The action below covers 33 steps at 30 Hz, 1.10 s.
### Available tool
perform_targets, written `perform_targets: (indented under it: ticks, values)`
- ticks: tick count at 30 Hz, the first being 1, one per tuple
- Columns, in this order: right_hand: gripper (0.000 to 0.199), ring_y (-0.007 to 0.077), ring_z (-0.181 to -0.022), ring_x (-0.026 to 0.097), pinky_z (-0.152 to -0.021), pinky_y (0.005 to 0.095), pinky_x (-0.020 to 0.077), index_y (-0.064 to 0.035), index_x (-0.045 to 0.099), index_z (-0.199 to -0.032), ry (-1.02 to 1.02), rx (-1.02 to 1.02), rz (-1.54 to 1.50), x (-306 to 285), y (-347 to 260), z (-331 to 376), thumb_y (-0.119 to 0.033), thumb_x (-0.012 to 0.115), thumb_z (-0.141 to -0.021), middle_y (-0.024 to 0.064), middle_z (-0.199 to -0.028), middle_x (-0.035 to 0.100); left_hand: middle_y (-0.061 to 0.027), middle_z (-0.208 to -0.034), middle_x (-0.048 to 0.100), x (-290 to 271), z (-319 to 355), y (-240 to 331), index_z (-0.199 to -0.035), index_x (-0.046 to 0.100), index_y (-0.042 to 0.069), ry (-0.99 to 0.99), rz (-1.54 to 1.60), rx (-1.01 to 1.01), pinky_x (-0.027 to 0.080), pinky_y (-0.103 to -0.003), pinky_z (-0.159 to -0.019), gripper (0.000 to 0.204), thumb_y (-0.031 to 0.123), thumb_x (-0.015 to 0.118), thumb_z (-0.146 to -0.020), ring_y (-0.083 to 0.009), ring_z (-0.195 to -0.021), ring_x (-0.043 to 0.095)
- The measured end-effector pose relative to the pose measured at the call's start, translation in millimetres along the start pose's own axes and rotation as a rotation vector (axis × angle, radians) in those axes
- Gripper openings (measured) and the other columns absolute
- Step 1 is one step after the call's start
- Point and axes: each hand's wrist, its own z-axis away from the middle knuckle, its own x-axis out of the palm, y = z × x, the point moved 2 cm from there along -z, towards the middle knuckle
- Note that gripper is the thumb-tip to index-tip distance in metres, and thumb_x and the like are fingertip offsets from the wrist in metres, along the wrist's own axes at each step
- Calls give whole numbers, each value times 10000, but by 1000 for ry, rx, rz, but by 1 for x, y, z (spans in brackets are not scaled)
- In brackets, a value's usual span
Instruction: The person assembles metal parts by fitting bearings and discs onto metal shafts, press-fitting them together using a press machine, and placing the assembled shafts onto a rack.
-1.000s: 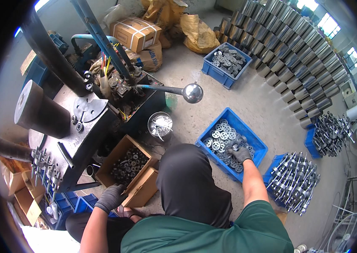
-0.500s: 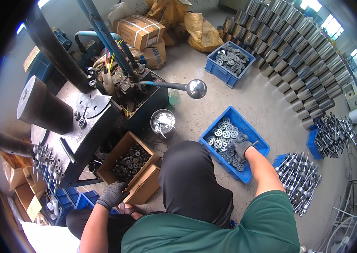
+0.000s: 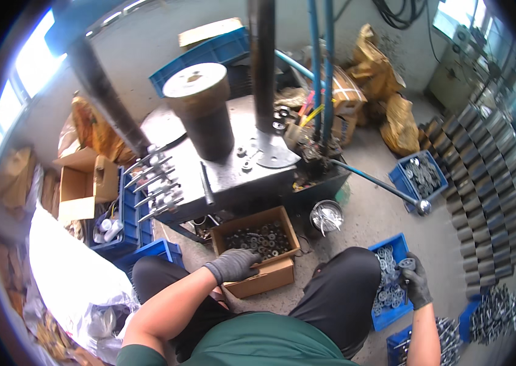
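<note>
Resting on the near rim of the open brown cardboard box (image 3: 258, 249) of dark metal rings, the gloved left hand (image 3: 232, 264) has fingers curled over the edge. At 4 o'clock, the gloved right hand (image 3: 415, 285) pinches a grey toothed metal disc (image 3: 405, 264) above the blue plastic crate (image 3: 390, 282); bare concrete floor (image 3: 368, 213) lies between both boxes.

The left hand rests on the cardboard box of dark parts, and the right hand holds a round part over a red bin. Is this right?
Not quite: in the head view the bin under the right hand is blue, not red. The left hand does rest on the cardboard box.
</note>
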Motion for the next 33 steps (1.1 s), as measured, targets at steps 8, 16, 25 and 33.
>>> perform_targets:
  ticks: [8, 16, 25, 33]
  values:
    - [965, 148, -820, 657, -670, 287, 554, -223, 271, -1638, -485, -213, 132, 243, -163, 15, 5, 718, -813, 156, -1177, 696, -197, -1190, 692, -47, 20, 37, -1305, 672, 79, 284, 232, 205, 542, -488, -948, 406, 311, 665, -972, -407, -1062, 675]
    - [614, 232, -1061, 702, -919, 373, 593, -105, 451, -1404, -706, -293, -48, 428, -146, -17, 38, 727, -875, 129, -1292, 643, -164, -1324, 647, -66, 30, 47, -1483, 476, 39, 590, 1065, 352, 503, -394, -1068, 497, 154, 643, -1029, -221, -1238, 617]
    - [545, 190, -1074, 674, -943, 321, 583, -46, 524, -1387, -614, -485, -110, 513, -182, -47, 26, 765, -904, 94, -1213, 651, -131, -1183, 678, -40, 45, 20, -1448, 477, 48, 766, 1272, 18, 535, -373, -999, 431, 112, 582, -1035, -218, -1106, 651]
    - [584, 142, -876, 681, -769, 275, 575, 33, 550, -1393, -412, -838, 296, 551, -278, -105, -72, 820, -886, 92, -1041, 715, -159, -991, 672, -19, 33, 5, -1157, 505, 74, 507, 1989, -285, 657, -460, -679, 139, 56, 503, -1019, -311, -869, 735]
